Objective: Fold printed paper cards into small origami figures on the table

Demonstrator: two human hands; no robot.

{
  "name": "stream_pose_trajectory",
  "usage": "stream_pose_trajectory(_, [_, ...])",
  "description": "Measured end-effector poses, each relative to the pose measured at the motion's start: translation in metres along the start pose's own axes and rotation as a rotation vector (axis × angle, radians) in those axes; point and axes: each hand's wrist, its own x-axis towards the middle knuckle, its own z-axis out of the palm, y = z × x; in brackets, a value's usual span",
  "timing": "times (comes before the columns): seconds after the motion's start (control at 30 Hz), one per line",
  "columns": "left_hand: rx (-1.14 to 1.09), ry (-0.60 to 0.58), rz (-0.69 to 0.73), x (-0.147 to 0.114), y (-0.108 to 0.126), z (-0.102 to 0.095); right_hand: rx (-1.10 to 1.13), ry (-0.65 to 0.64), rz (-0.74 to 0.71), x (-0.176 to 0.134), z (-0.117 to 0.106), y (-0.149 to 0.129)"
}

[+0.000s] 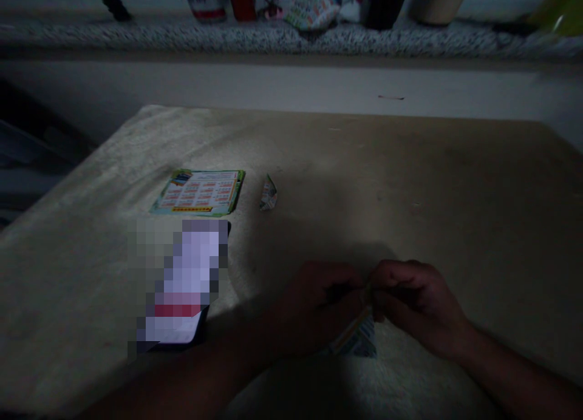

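Note:
Both hands meet low in the dim head view over a beige table [410, 177]. My left hand [319, 304] and my right hand [414, 304] pinch the top of a small folded piece of printed paper [357, 338], which hangs down between them just above the tabletop. Farther off on the table lies a small folded paper shape [268, 193]. To its left lies a flat printed sheet [199, 192] with a green border.
A lit phone [182, 286], its screen blurred, lies at the left near my left forearm. Behind the table runs a speckled ledge [273, 37] with cups, a red container and a wrapped packet. The room is dark.

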Motion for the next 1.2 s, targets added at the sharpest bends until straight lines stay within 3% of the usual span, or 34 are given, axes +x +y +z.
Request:
stream_pose_trajectory(0.17, [0.054,0.037,0.035,0.0017,-0.0015,0.0017,0.021,0.010,0.057,0.0013,0.0004,0.0012])
stream_pose_trajectory(0.33, [0.147,0.000,0.104,0.0012,0.0020,0.0017,0.076,0.032,0.127,0.0014,-0.0007,0.0011])
stream_pose_trajectory(0.67, [0.189,0.113,0.170,0.0024,-0.0052,0.0033,0.086,0.117,0.117,0.0009,0.0065,-0.0029])
stream_pose_trajectory(0.93, [0.120,0.055,0.114,0.0011,0.0036,0.0016,0.058,0.083,0.118,0.0000,0.0010,0.0003])
stream_pose_trajectory(1.2, [0.066,0.079,0.073,0.0026,-0.0059,0.0026,0.080,0.134,0.076,0.0021,0.0055,-0.0026])
